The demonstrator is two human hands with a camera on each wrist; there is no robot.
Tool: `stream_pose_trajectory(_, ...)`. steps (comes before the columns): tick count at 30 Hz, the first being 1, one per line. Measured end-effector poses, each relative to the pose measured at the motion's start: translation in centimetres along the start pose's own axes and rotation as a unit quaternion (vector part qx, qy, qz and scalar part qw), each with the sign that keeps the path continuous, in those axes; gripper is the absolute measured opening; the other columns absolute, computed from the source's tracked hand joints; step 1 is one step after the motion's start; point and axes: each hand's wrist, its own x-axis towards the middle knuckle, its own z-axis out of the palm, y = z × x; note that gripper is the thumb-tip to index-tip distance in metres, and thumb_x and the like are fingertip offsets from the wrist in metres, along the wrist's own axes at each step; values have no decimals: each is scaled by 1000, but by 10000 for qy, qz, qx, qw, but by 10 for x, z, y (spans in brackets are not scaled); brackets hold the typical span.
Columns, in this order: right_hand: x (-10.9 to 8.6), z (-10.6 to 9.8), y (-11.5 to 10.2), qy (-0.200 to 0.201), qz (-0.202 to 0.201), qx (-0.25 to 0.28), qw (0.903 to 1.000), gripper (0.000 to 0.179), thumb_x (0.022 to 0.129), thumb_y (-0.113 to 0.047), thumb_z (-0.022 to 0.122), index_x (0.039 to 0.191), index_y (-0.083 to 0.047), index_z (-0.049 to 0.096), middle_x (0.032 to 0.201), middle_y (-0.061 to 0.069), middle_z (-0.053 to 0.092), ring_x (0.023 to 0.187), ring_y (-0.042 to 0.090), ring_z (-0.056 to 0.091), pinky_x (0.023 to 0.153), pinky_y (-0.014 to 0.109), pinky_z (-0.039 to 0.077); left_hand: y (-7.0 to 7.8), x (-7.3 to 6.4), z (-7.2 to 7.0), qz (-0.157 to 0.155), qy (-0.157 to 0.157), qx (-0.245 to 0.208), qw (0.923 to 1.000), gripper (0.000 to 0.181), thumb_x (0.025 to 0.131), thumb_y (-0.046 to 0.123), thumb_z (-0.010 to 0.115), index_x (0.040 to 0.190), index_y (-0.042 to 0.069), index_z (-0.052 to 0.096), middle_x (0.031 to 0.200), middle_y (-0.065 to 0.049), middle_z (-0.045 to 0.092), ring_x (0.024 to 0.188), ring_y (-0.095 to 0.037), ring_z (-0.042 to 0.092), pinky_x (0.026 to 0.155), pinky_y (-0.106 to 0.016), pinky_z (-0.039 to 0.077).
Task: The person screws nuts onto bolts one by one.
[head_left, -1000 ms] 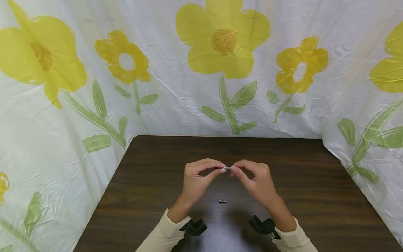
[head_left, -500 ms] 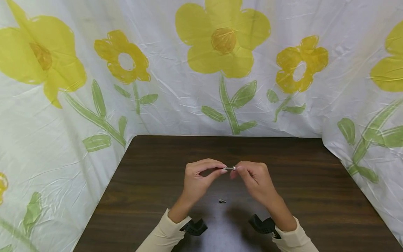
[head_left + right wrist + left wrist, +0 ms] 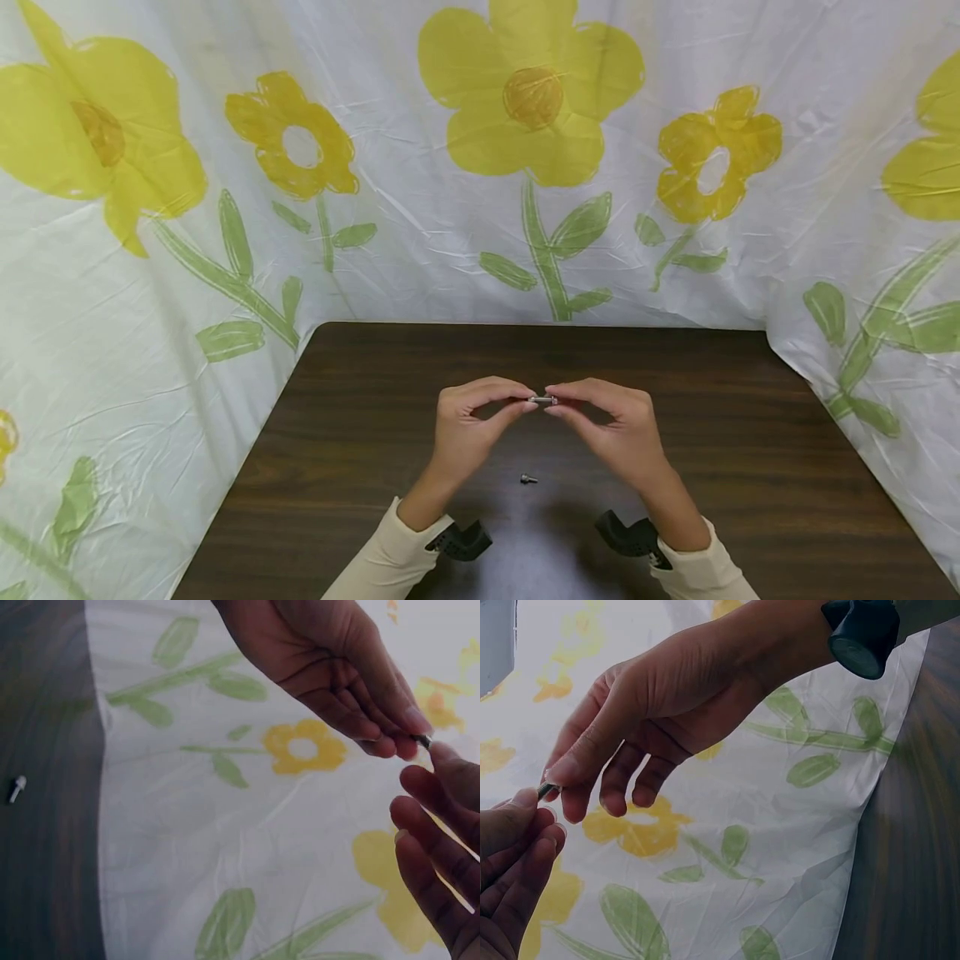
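My left hand (image 3: 467,421) pinches one end of a small silver bolt (image 3: 542,400) between thumb and forefinger, above the table. Thumb and forefinger of my right hand (image 3: 621,423) close on its wider, right-hand end. The bolt lies roughly level between the two hands. In the left wrist view, a short dark stretch of the bolt (image 3: 545,790) shows between the fingertips; the rest is hidden. The right wrist view shows only a bit of the bolt (image 3: 424,740) too. Below the hands, a second small screw (image 3: 528,479) with a thick head lies on its side.
The dark wood-grain table (image 3: 360,500) carries the loose screw between my forearms. A white curtain (image 3: 420,250) with yellow flowers hangs behind and along both sides. Black wrist cameras, such as the left one (image 3: 461,542), sit at the cream sleeves.
My right thumb and forefinger shift about the bolt's right end: they draw back and turn, baring more of it, then straighten and take it again. My left hand stays nearly still.
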Motion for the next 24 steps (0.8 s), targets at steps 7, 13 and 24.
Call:
stream_pose_trajectory(7,-1,0,-3,-64,231,-87,9997,15,87,-7,80,102,-3,77,90,7,76,79,15,73,72,20,57,-1,-1,1,21,-47,-7,10000,22,76,-13,82,94,0,78,88,-13,76,80,-23,74,72,-32,60)
stream_pose_trajectory(13,-2,2,-4,-132,536,-158,9983,4,92,-7,75,96,-7,76,85,3,75,73,14,71,69,22,57,-2,1,1,163,-69,-64,9998,23,74,-15,82,93,-1,78,87,-13,75,78,-23,73,71,-33,60)
stream_pose_trajectory(24,-4,1,-5,-419,1107,-299,9925,19,93,4,68,83,-11,74,76,-3,72,66,12,67,63,20,54,-2,-1,3,37,-67,42,10000,22,75,-13,82,93,-1,77,86,-12,75,78,-22,72,72,-32,60)
